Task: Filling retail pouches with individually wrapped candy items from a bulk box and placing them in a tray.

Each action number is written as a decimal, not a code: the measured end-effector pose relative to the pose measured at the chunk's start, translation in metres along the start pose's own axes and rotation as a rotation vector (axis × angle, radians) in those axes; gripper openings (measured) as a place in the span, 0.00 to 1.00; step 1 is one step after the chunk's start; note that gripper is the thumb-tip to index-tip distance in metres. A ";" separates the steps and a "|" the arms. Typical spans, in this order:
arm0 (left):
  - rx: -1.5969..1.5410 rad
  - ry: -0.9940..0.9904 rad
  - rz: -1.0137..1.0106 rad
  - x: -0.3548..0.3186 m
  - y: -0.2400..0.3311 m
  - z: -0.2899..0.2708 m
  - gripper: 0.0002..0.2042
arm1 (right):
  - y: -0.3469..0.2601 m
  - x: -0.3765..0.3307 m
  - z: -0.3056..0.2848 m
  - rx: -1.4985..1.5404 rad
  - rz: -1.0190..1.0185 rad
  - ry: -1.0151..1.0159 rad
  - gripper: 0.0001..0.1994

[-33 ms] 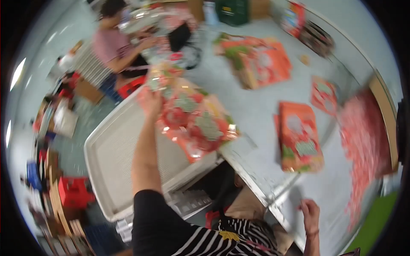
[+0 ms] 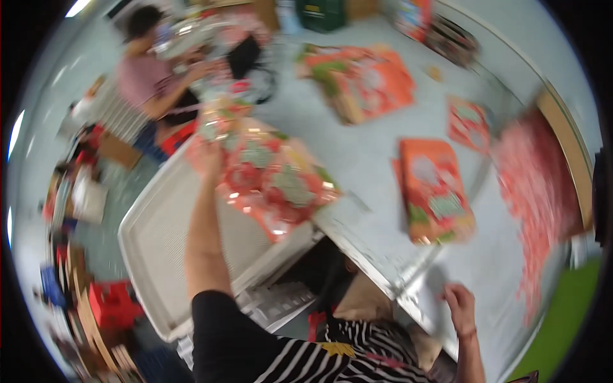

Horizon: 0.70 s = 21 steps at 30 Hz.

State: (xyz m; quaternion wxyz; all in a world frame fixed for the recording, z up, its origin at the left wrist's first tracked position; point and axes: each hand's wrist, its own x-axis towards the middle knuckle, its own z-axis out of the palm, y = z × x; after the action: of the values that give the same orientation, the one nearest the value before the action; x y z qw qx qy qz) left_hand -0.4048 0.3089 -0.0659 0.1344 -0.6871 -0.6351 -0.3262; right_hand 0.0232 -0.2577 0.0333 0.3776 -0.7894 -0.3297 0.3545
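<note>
My left hand (image 2: 207,156) reaches far forward and grips the left end of a large package wrapped in shiny red, green and white patterned paper (image 2: 274,182). The package hangs over the seam between a white table (image 2: 153,242) and a grey table (image 2: 370,159). My right hand (image 2: 460,306) rests flat near the grey table's near edge, holding nothing, its fingers slightly apart.
An orange wrapped box (image 2: 437,191) lies right of the package, a bigger one (image 2: 364,80) behind it, a small one (image 2: 469,121) farther right. A red patterned paper sheet (image 2: 539,191) covers the right side. Another person (image 2: 150,83) works at the far left.
</note>
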 end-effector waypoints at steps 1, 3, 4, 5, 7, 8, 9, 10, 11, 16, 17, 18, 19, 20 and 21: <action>0.065 0.339 0.098 0.000 -0.088 -0.027 0.15 | 0.002 0.015 0.000 0.039 -0.100 -0.111 0.08; 0.074 -0.255 -0.196 0.015 -0.022 -0.042 0.19 | 0.009 0.008 0.007 0.137 -0.005 -0.049 0.09; 0.144 -0.056 -0.008 0.012 -0.016 -0.050 0.20 | 0.013 0.010 0.006 0.166 0.021 -0.058 0.09; 0.205 0.157 0.148 0.010 -0.014 -0.056 0.21 | 0.017 0.009 0.007 0.177 0.028 -0.081 0.09; -0.199 0.100 0.149 0.015 0.054 -0.063 0.21 | 0.048 0.007 0.011 0.264 0.040 -0.031 0.09; -0.575 0.043 0.120 0.014 0.097 -0.075 0.21 | 0.056 0.006 0.010 0.342 0.033 -0.012 0.09; -0.687 -0.075 0.196 -0.005 0.164 -0.095 0.20 | 0.061 0.005 0.007 0.346 0.048 0.007 0.09; -0.787 -0.190 0.271 -0.036 0.229 -0.118 0.19 | 0.064 0.006 0.005 0.401 0.065 0.017 0.09; -0.850 -0.286 0.405 -0.062 0.264 -0.124 0.17 | 0.064 0.006 0.005 0.457 0.075 0.015 0.09; -0.909 -0.444 0.994 -0.186 0.438 -0.179 0.20 | 0.071 0.005 0.005 0.609 0.090 -0.021 0.09; -0.824 -0.490 1.057 -0.197 0.449 -0.179 0.19 | 0.074 0.004 0.005 0.615 0.086 -0.026 0.09; -0.815 -0.488 1.060 -0.201 0.453 -0.177 0.19 | 0.078 0.004 0.006 0.621 0.047 -0.031 0.09; -0.701 -0.630 1.061 -0.205 0.456 -0.174 0.19 | 0.082 0.004 0.008 0.627 0.009 -0.036 0.09; -0.586 -0.772 1.063 -0.209 0.459 -0.169 0.20 | 0.085 0.004 0.009 0.654 -0.003 -0.038 0.09; -0.577 -0.775 1.072 -0.210 0.457 -0.162 0.20 | 0.086 0.003 0.010 0.666 -0.003 -0.037 0.09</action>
State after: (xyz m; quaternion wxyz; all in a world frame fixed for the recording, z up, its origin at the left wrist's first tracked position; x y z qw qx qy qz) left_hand -0.0069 -0.0251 0.0307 -0.1461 -0.9787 -0.1012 -0.1029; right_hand 0.0384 -0.2945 -0.0437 0.6092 -0.6156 -0.2039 0.4564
